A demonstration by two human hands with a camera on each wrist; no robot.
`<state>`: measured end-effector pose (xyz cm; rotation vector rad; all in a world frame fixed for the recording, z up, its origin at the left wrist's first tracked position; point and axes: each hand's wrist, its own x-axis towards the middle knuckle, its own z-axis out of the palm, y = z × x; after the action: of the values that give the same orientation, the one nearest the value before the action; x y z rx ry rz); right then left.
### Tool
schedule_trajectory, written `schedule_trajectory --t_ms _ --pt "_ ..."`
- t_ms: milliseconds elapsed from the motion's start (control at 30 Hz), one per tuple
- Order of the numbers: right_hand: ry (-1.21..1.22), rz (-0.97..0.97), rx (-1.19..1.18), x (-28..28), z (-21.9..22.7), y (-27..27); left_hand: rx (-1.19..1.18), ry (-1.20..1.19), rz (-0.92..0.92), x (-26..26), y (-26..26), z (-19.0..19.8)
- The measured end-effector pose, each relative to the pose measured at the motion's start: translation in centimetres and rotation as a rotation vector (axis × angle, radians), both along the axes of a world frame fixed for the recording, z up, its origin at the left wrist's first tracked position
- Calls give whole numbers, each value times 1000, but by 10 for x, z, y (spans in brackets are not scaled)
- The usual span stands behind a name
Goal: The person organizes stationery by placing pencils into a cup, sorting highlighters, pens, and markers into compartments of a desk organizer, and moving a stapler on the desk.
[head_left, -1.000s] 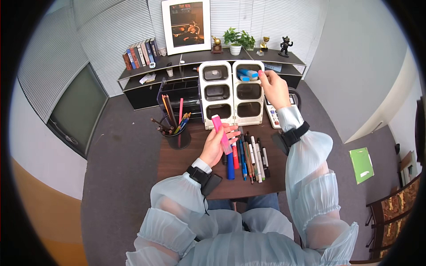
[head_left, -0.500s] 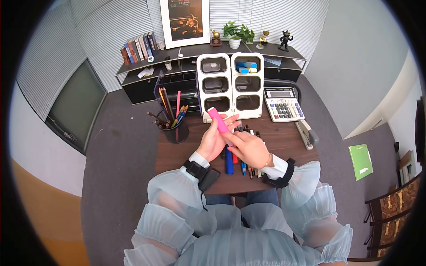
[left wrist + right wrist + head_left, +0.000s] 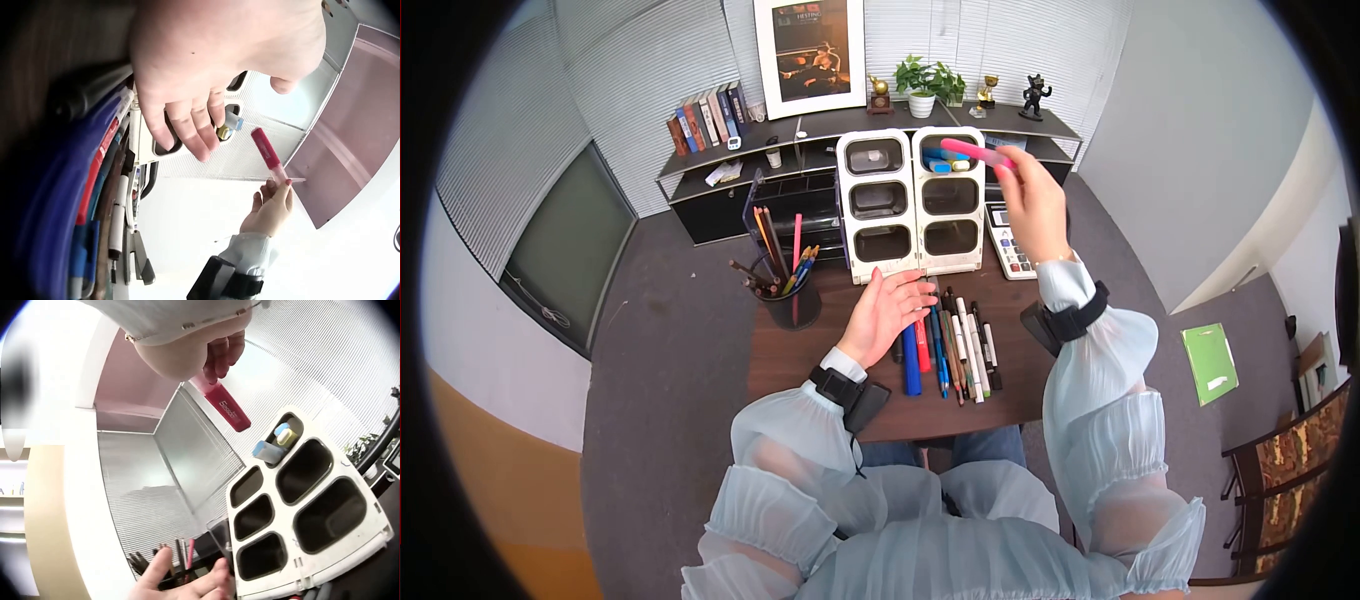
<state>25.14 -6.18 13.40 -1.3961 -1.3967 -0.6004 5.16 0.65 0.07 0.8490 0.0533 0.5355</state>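
A pink highlighter (image 3: 972, 152), a white organizer (image 3: 913, 204), a dark brown desk (image 3: 800, 355).

A black mesh pencil cup (image 3: 792, 303) full of pencils stands at the left back corner of the brown desk (image 3: 800, 365), beside a clear acrylic tray (image 3: 800, 215). A calculator (image 3: 1010, 250) lies at the right back edge. Behind the desk runs a low dark shelf (image 3: 820, 135) bearing a row of books (image 3: 705, 112), a framed poster (image 3: 808, 55), a potted plant (image 3: 920, 85) and a small dark figurine (image 3: 1032, 97). A green folder (image 3: 1210, 362) lies on the grey carpet at the right
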Motion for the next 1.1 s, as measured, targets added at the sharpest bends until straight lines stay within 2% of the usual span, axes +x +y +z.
schedule_trajectory --t_ms 200,367,400,467,600,633,667,733,767,867,1000,1100 --pt "-150 -48 -97 3 -4 36 -38 5 21 0 2 -3" --pt "-54 18 -268 9 -9 58 -45 25 68 1 3 -4" --pt "-50 20 -274 10 -13 57 -47 22 81 1 4 -5" --pt "112 44 -313 10 -17 50 -75 19 100 0 5 -4" --pt "129 107 -244 2 -26 23 -103 21 180 0 7 -7" --pt "-5 69 -223 2 -27 19 -110 23 197 1 6 -8" --pt "-4 68 -230 1 -26 18 -117 25 195 2 6 -8" --pt "-360 -37 -88 -3 -22 22 -108 24 189 2 6 -7" --pt "-391 -36 -177 -1 -25 27 -103 32 191 2 7 -7" --pt "-492 -122 -222 -2 -34 38 -113 29 219 0 5 -3" --pt "-452 -191 -278 2 -47 48 -106 46 220 -1 6 -5" --pt "-435 -158 -306 7 -50 47 -110 55 216 0 5 -3"
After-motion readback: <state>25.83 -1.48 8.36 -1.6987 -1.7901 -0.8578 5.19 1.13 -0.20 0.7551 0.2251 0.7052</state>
